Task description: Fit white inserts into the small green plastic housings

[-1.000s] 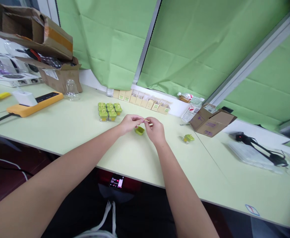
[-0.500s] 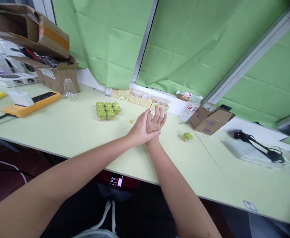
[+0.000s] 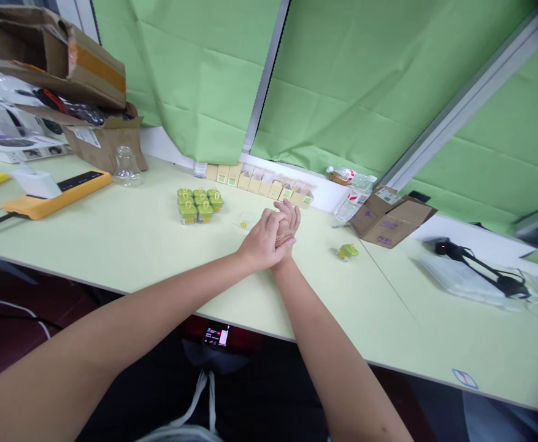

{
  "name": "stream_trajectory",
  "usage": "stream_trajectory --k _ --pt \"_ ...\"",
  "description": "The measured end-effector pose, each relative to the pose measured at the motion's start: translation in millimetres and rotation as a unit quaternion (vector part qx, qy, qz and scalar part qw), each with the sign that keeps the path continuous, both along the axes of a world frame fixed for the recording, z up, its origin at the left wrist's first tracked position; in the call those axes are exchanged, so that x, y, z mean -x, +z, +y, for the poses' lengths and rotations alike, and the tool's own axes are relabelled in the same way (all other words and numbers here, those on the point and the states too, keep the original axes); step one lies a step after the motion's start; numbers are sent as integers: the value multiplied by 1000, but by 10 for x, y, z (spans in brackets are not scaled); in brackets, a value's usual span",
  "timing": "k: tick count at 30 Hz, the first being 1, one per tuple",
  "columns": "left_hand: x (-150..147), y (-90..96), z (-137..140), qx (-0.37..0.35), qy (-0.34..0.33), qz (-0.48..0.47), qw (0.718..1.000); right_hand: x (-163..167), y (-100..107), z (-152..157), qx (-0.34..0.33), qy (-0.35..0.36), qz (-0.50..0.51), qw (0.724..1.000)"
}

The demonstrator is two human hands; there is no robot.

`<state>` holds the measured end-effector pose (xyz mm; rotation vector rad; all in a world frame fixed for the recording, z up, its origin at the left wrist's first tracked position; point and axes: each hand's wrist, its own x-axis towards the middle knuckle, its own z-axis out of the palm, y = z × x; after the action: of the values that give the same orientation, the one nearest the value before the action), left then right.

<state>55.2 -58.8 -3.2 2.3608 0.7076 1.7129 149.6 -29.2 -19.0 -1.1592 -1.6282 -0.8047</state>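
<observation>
My left hand (image 3: pixel 260 240) wraps round the palm and wrist side of my right hand, its thumb stretched along the lower edge and its fingers curled over. The fingers of my right hand (image 3: pixel 291 216) point up and away, slightly bent and a little apart, with nothing in them. Both hands are raised over the table (image 3: pixel 167 258). Left of them stands a cluster of several small clear containers with green lids (image 3: pixel 199 205). Close by on the left lies a small clear piece with a yellow spot (image 3: pixel 244 223). To the right sits a single green-lidded container (image 3: pixel 348 252).
A row of small beige boxes (image 3: pixel 264 183) lines the wall. Plastic bottles (image 3: pixel 352 202) and a cardboard box (image 3: pixel 388 221) stand at the back right. A yellow power strip (image 3: pixel 57 195), glass jar (image 3: pixel 127 167) and open carton (image 3: pixel 105 141) are left. A black headset (image 3: pixel 480 270) lies far right.
My left hand's fingers have curled further over my right hand. My right hand's fingers have tipped lower and closer together. The containers on the table stay put.
</observation>
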Motion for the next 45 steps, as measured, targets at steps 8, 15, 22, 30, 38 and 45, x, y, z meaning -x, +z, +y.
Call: stream_trajectory --k 8,15,22,30,38,45 --pt "13 2 18 93 -19 -47 994 29 47 -75 50 -60 -44 996" --pt "31 -40 73 263 -129 -106 950 47 106 -86 43 -26 -104 993" --pt "124 2 49 244 -123 -63 960 43 56 -89 59 -2 -118 991" --pt "80 65 -9 160 -107 -54 980 7 54 -96 116 -8 -42 992" --pt "88 43 27 193 -88 -59 975 29 30 -45 38 -18 -70 997" --pt "101 38 160 315 -83 -129 937 53 190 -170 96 -81 35 992"
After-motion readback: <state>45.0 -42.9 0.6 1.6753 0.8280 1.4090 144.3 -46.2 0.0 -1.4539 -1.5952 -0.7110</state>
